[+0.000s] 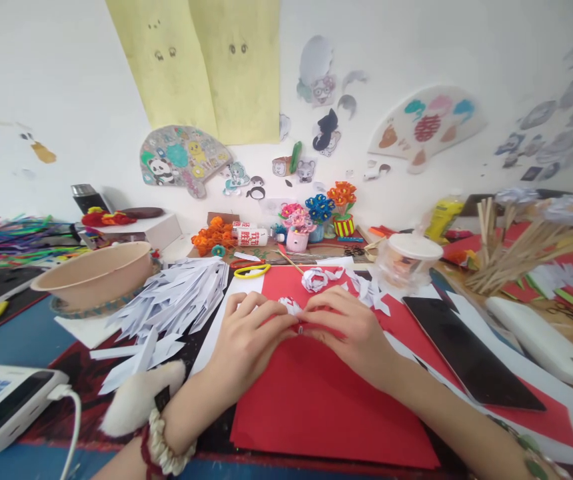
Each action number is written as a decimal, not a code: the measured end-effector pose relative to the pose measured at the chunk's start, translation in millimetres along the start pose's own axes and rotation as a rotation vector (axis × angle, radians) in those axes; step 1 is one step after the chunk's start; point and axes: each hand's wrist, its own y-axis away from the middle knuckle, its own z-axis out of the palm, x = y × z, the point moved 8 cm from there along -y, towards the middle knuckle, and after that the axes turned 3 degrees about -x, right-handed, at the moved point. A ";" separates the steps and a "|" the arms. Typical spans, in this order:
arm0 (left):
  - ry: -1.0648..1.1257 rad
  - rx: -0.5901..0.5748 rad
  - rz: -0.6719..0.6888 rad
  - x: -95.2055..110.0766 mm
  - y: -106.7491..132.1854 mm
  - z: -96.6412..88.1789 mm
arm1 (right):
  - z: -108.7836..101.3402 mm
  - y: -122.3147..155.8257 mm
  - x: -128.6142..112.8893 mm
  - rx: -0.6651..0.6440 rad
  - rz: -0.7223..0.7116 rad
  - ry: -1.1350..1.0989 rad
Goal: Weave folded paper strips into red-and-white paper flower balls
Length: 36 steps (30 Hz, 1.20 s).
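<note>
Between the fingertips of both hands sits a small white paper flower (pixel 291 307), and it rests low on the red sheet (pixel 326 400) so the table can carry it while it is shaped. The left hand (pixel 249 340) curls its fingers together and pinches the flower from its side; the right hand (pixel 349 330) meets it from the other side, with fingers bent and pressed close, gripping the same piece where a bit of red shows. Both hands touch each other at the fingertips, probably to keep the thin paper from opening.

Just beyond the fingers lies a finished paper flower (pixel 314 279), and near it some white scraps (pixel 369 290). Further past the fingers lie yellow scissors (pixel 251 269) and a glue bottle (pixel 252 236), both within easy reach. Beside the left hand, on its outer side, a heap of white paper strips (pixel 176 300) is spread, and behind it stands a beige bowl (pixel 94 273). Beside the right hand lies a dark phone (pixel 466 353), flat and apart from the work. A plastic jar (pixel 409 257) stands beyond it.
</note>
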 end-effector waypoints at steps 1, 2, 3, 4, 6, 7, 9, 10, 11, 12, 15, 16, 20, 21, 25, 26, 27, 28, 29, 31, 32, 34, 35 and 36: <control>-0.002 -0.002 0.007 0.1 0.2 0.1 | -0.3 -0.1 -0.5 0.004 -0.015 0.012; -0.008 -0.007 0.013 0.4 0.5 0.6 | -0.9 -0.3 -1.1 0.009 -0.030 0.022; -0.015 -0.012 0.022 1.1 0.9 1.1 | -1.5 -0.4 -1.6 0.014 -0.044 0.028; -0.025 -0.021 0.028 1.9 1.3 1.9 | -2.1 -0.4 -2.2 0.019 -0.057 0.032; -0.039 -0.039 0.036 4.2 1.8 3.6 | -3.0 -0.3 -3.7 0.026 -0.081 0.040; -0.040 -0.047 0.038 5.5 1.8 4.2 | -3.3 -0.2 -4.5 0.029 -0.091 0.047; -0.036 -0.056 0.038 7.9 1.5 4.7 | -3.4 0.0 -5.7 0.031 -0.100 0.063; -0.032 -0.059 0.036 8.6 1.2 4.8 | -3.3 0.0 -6.1 0.031 -0.100 0.067; -0.029 -0.059 0.036 9.3 0.9 4.6 | -3.2 -0.1 -6.4 0.029 -0.099 0.067; -0.028 -0.061 0.036 9.7 0.7 4.6 | -3.0 -0.2 -6.6 0.026 -0.097 0.064; -0.028 -0.053 0.043 10.4 0.9 3.6 | -3.4 -0.6 -7.4 0.024 -0.100 0.059; -0.024 -0.050 0.043 10.3 1.1 3.3 | -3.5 -0.6 -7.6 0.023 -0.103 0.059; -0.002 -0.054 0.032 10.0 1.2 3.2 | -2.5 -0.6 -6.2 0.010 -0.109 0.050; 0.000 -0.054 0.032 10.2 1.0 3.1 | -2.1 -0.5 -5.7 0.006 -0.109 0.047; 0.002 -0.053 0.027 10.8 -0.2 2.4 | -2.3 -0.4 -5.4 0.005 -0.106 0.049; 0.000 -0.052 0.024 10.7 -0.4 2.0 | -2.6 -0.5 -5.8 0.006 -0.104 0.052; -0.004 -0.052 0.022 10.5 -0.5 1.8 | -2.9 -0.7 -6.3 0.006 -0.103 0.053; -0.008 -0.052 0.019 10.1 -0.5 1.6 | -3.0 -0.9 -6.9 0.004 -0.101 0.054; -0.011 -0.049 0.016 9.7 -0.5 1.4 | -2.9 -1.1 -7.6 0.003 -0.097 0.055; -0.009 -0.039 0.012 8.6 -0.2 1.3 | -2.3 -1.5 -8.8 0.010 -0.086 0.067; -0.004 -0.033 0.009 7.8 0.0 1.7 | -1.8 -1.5 -8.9 0.021 -0.076 0.080; 0.001 -0.021 -0.002 5.6 0.3 3.3 | -0.6 -1.0 -8.1 0.057 -0.052 0.113; -0.001 -0.022 -0.006 4.4 0.3 5.0 | 0.2 -0.6 -7.0 0.078 -0.037 0.132; -0.012 -0.016 -0.011 3.0 0.2 6.2 | 1.2 -0.1 -6.3 0.098 -0.034 0.142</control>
